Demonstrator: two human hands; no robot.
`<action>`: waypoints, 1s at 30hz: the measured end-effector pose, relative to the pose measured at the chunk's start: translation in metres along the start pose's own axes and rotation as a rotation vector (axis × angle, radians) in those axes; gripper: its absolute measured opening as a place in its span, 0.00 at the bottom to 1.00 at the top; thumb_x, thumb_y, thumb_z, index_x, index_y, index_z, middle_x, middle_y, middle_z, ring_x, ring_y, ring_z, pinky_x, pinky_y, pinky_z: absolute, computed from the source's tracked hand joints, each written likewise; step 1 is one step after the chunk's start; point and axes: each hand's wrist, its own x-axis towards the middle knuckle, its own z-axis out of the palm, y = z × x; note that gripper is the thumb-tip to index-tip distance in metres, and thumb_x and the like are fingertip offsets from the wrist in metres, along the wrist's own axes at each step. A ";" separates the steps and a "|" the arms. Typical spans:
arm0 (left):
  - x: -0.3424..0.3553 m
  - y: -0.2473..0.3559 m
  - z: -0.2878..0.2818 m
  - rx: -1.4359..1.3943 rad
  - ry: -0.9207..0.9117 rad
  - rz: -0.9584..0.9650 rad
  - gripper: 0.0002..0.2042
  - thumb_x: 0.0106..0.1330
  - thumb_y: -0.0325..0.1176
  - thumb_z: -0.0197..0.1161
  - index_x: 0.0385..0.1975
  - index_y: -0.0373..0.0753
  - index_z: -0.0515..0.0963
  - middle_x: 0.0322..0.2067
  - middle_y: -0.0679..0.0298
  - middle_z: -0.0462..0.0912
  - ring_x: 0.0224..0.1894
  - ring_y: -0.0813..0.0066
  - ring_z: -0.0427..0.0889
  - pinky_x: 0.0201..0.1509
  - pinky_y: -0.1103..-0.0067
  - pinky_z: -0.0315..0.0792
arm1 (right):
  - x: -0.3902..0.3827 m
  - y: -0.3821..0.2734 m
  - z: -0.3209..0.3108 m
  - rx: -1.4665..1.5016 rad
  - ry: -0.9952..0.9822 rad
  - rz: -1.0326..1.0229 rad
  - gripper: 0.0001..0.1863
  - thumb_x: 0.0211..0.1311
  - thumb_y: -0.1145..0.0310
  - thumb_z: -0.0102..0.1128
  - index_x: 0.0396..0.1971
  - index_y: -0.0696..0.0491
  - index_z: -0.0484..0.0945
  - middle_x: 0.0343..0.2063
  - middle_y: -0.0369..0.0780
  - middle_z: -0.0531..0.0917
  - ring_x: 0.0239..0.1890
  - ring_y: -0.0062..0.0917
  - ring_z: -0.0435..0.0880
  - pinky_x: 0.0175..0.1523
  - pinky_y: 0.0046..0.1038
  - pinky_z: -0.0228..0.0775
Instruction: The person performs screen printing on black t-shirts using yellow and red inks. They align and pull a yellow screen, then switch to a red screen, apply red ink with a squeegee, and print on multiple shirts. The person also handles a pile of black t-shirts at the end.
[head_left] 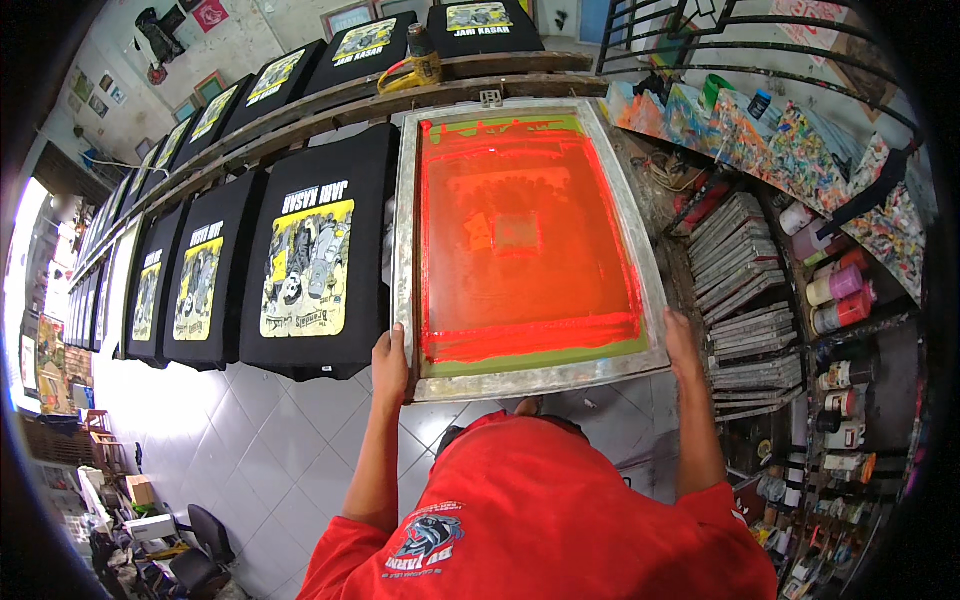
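A screen printing frame [540, 378] with pale, worn rails lies in front of me, its mesh [530, 290] smeared with bright red ink. The ink is thickest in bands at the near and far ends, and a green margin shows round it. My left hand [390, 362] grips the near left corner, thumb on top. At the near right corner, my right hand [683, 345] is closed round the side rail. A hinge clamp [490, 98] meets the frame's far edge. Just left of the frame hangs a black T-shirt [305, 270] with a yellow and white print; what lies beneath the frame is hidden.
More printed black shirts [200, 270] line both sides of a long rail [330, 120]. A yellow tool resembling a heat gun [424, 70] rests there. Stacked frames [740, 255], ink containers [840, 287] and a paint-splattered board [770, 140] stand right. A dark chair [208, 540] is lower left.
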 end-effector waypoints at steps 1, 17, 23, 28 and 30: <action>0.000 0.000 0.001 -0.007 0.008 0.024 0.24 0.73 0.49 0.48 0.33 0.27 0.74 0.24 0.64 0.72 0.30 0.77 0.66 0.36 0.75 0.64 | 0.000 0.001 0.001 -0.024 0.026 -0.005 0.25 0.73 0.58 0.43 0.49 0.68 0.75 0.44 0.43 0.81 0.46 0.24 0.77 0.53 0.28 0.66; 0.010 0.022 0.005 -0.022 0.039 0.003 0.25 0.73 0.48 0.48 0.35 0.26 0.76 0.27 0.60 0.77 0.31 0.77 0.69 0.39 0.76 0.67 | -0.004 -0.001 0.007 -0.004 0.051 0.020 0.26 0.72 0.57 0.44 0.49 0.68 0.75 0.45 0.44 0.81 0.48 0.24 0.75 0.56 0.27 0.63; 0.023 0.004 0.000 0.100 -0.014 -0.003 0.24 0.72 0.49 0.50 0.31 0.28 0.74 0.26 0.58 0.75 0.31 0.76 0.68 0.39 0.76 0.67 | -0.014 -0.030 0.014 -0.025 0.030 0.088 0.27 0.72 0.55 0.44 0.52 0.67 0.73 0.50 0.46 0.79 0.53 0.28 0.75 0.60 0.28 0.61; 0.020 0.003 0.006 0.130 -0.019 -0.029 0.25 0.71 0.50 0.50 0.37 0.26 0.74 0.31 0.53 0.78 0.36 0.71 0.74 0.45 0.73 0.69 | -0.008 -0.006 0.014 -0.032 0.034 0.058 0.26 0.73 0.56 0.42 0.51 0.67 0.74 0.47 0.46 0.80 0.51 0.29 0.76 0.58 0.30 0.63; 0.025 -0.012 0.008 0.146 0.012 -0.013 0.26 0.71 0.50 0.51 0.42 0.25 0.74 0.35 0.50 0.80 0.39 0.67 0.77 0.48 0.73 0.69 | -0.009 -0.008 0.018 -0.037 0.035 0.039 0.26 0.73 0.57 0.41 0.49 0.67 0.75 0.45 0.45 0.82 0.49 0.27 0.77 0.56 0.30 0.65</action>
